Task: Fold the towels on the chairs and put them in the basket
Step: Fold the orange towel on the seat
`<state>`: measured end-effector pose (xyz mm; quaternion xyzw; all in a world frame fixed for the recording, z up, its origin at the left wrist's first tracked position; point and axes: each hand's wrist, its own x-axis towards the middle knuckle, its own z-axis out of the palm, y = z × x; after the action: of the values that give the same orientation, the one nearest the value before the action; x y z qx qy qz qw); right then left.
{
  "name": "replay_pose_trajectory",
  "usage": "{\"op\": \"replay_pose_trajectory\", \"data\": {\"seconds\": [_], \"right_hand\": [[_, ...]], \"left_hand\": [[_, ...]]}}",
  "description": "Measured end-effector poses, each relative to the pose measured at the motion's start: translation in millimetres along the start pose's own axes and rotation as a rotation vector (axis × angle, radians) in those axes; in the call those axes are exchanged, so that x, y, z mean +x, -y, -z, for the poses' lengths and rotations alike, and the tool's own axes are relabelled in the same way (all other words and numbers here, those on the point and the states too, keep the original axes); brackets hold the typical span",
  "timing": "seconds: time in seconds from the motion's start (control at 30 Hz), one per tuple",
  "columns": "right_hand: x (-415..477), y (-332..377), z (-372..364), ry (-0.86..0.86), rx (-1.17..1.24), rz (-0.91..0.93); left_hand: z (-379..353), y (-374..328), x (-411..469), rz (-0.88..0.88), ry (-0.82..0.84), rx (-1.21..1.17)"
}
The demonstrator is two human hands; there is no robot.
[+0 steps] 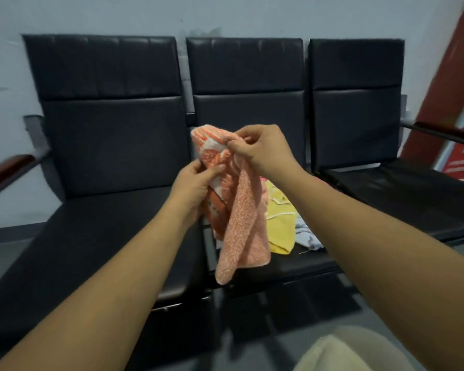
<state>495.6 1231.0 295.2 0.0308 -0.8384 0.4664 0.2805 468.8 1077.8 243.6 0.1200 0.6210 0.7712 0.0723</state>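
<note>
I hold an orange and white patterned towel (241,223) in the air in front of the middle chair (248,76). My right hand (260,149) pinches its top edge. Lower down, my left hand (196,183) grips its left side. The towel hangs crumpled below both hands. Behind it, a yellow towel (280,223) and a light blue towel (307,236) lie bunched on the middle chair's seat, with a bit of pink cloth partly hidden. No basket is in view.
Three black padded chairs stand in a row against a pale wall. The left chair (105,129) and the right chair (359,103) have bare seats. Wooden armrests (8,167) flank the row. A red panel (461,103) stands at the far right.
</note>
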Motion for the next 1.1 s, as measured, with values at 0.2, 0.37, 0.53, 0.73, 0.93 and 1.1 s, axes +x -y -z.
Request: {"op": "replay_pose_trajectory", "data": {"seconds": [0.2, 0.37, 0.53, 0.73, 0.93, 1.1], "right_hand": [[-18.5, 49.2, -53.7, 0.139, 0.275, -0.108], [-46.3, 53.6, -123.8, 0.287, 0.322, -0.174], [-81.9, 14.1, -193.3, 0.419, 0.220, -0.247], [-78.8, 3.7, -212.5, 0.710, 0.155, -0.244], [-61.9, 0.2, -212.7, 0.791, -0.079, -0.027], [-58.3, 17.7, -212.6, 0.525, 0.050, -0.031]], "left_hand": [[72.8, -47.9, -45.9, -0.067, -0.154, 0.119], [144.0, -32.3, -78.3, -0.051, -0.324, 0.269], [198.6, 4.1, -86.0, -0.052, -0.296, 0.589], [230.1, 13.1, -78.0, -0.046, -0.216, 0.742], [237.0, 14.4, -68.4, -0.072, -0.290, 0.795], [246.8, 13.4, -69.4, 0.103, -0.465, 0.920]]}}
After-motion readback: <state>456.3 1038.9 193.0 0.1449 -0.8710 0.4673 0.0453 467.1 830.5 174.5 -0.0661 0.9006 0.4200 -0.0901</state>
